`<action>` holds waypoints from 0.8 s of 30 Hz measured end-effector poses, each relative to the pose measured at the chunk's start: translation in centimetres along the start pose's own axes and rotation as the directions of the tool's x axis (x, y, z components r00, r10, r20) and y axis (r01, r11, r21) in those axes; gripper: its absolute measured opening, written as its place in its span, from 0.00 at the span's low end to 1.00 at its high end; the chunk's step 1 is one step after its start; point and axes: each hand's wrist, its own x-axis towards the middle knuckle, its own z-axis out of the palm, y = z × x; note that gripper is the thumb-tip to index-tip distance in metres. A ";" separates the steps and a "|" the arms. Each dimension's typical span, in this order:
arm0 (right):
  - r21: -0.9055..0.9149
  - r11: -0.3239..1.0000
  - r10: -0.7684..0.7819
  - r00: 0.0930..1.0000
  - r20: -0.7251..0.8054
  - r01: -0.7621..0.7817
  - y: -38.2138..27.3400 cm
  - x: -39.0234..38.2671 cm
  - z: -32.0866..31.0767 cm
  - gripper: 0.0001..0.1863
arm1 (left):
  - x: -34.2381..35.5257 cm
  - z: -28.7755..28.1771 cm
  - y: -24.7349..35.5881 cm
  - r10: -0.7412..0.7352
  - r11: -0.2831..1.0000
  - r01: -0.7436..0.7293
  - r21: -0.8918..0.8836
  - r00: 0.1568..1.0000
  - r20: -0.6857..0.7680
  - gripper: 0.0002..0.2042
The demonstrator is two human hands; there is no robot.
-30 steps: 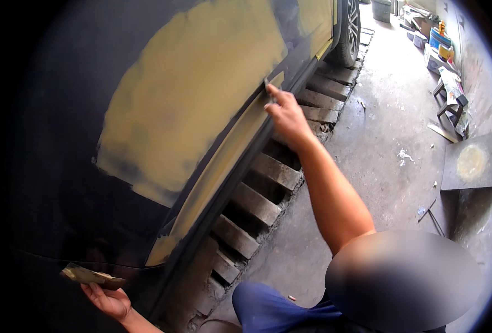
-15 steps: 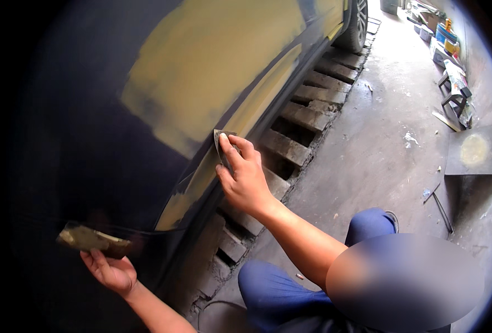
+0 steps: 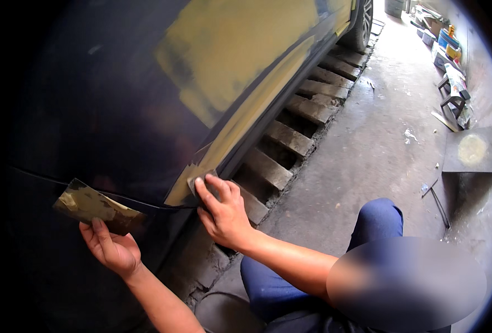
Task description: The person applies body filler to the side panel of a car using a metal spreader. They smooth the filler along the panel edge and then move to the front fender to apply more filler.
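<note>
Low on the dark car's side, both your hands hold something flat.
Your left hand pinches a filler-smeared plate between thumb and fingers; your right hand, fingers closed on a small spreader, seems to press it against the yellowish strip's near end, though your fingertips partly cover it. Above lies a larger yellowish patch; beneath the car run concrete slats.
</note>
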 end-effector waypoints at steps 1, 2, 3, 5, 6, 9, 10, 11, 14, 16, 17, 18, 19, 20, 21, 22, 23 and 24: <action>-0.030 0.999 -0.019 0.999 0.040 0.021 0.2 -0.2 -0.6 0.33 | 0.2 0.1 -0.1 -0.002 1.000 0.002 0.003 1.000 0.007 0.13; -0.027 0.999 -0.021 1.000 0.013 0.022 0.8 0.0 -1.3 0.33 | 0.2 -0.1 -0.3 -0.007 1.000 0.007 -0.002 1.000 0.009 0.14; -0.026 0.999 -0.025 1.000 -0.016 0.024 1.3 0.4 -2.2 0.32 | 0.2 -0.6 -0.2 -0.011 1.000 0.011 -0.009 1.000 0.011 0.14; -0.009 1.000 -0.004 0.995 -0.099 0.003 4.2 2.3 -4.3 0.31 | 0.0 -0.5 -0.2 -0.024 1.000 0.024 -0.017 1.000 0.007 0.14; 0.004 0.999 0.044 0.986 -0.162 -0.044 6.5 3.9 -5.3 0.30 | -0.2 -0.8 -0.2 -0.030 1.000 0.030 -0.008 0.999 -0.019 0.15; -0.019 0.998 0.056 0.960 -0.275 -0.063 16.8 10.5 -9.9 0.30 | -0.5 -1.4 -0.3 -0.059 0.998 0.058 -0.007 0.991 -0.122 0.16; 0.040 0.994 0.105 0.946 -0.306 -0.098 19.4 12.8 -11.9 0.30 | -0.5 -2.2 -0.9 -0.041 0.999 0.044 0.021 0.991 -0.130 0.16; 0.122 0.985 0.154 0.935 -0.321 -0.121 21.4 15.3 -13.4 0.29 | -0.6 -2.6 -0.1 -0.037 0.999 0.040 0.017 0.986 -0.163 0.17; 0.201 0.965 0.222 0.938 -0.267 -0.171 26.0 22.3 -19.0 0.31 | -0.6 -3.7 -0.2 0.002 0.993 0.033 0.113 0.957 -0.291 0.18; 0.247 0.948 0.261 0.936 -0.237 -0.202 28.3 25.8 -21.5 0.31 | -0.7 -3.5 -0.3 -0.002 0.991 0.041 0.124 0.953 -0.302 0.18; 0.281 0.933 0.290 0.929 -0.228 -0.223 29.1 27.2 -22.4 0.31 | -0.6 -3.4 -0.2 -0.018 0.993 0.046 0.107 0.969 -0.247 0.18; 0.360 0.902 0.328 0.920 -0.214 -0.238 29.8 28.2 -22.8 0.32 | -0.4 -3.0 0.2 -0.031 0.994 0.050 0.095 0.981 -0.193 0.18; 0.365 0.906 0.327 0.904 -0.275 -0.216 29.2 28.6 -22.2 0.30 | -0.4 -3.0 0.8 -0.046 0.994 0.060 0.094 0.989 -0.140 0.19; 0.416 0.880 0.332 0.922 -0.201 -0.226 28.6 28.6 -22.2 0.29 | -0.4 -3.5 0.8 -0.047 0.993 0.060 0.102 0.991 -0.127 0.19; 0.467 0.850 0.329 0.937 -0.113 -0.242 26.5 28.0 -21.5 0.29 | -0.6 -1.4 1.1 0.016 0.980 0.036 0.194 0.966 -0.257 0.17; 0.405 0.887 0.309 0.937 -0.161 -0.223 25.4 27.2 -20.8 0.28 | -0.6 0.6 0.4 0.067 0.964 0.037 0.262 0.923 -0.378 0.16; 0.353 0.915 0.281 0.938 -0.203 -0.197 24.1 26.3 -19.8 0.28 | -0.8 0.2 0.5 0.065 0.974 0.026 0.225 0.920 -0.386 0.15; 0.301 0.936 0.262 0.935 -0.240 -0.185 23.0 25.0 -18.9 0.28 | -0.7 0.5 0.5 0.060 0.976 0.027 0.216 0.921 -0.385 0.15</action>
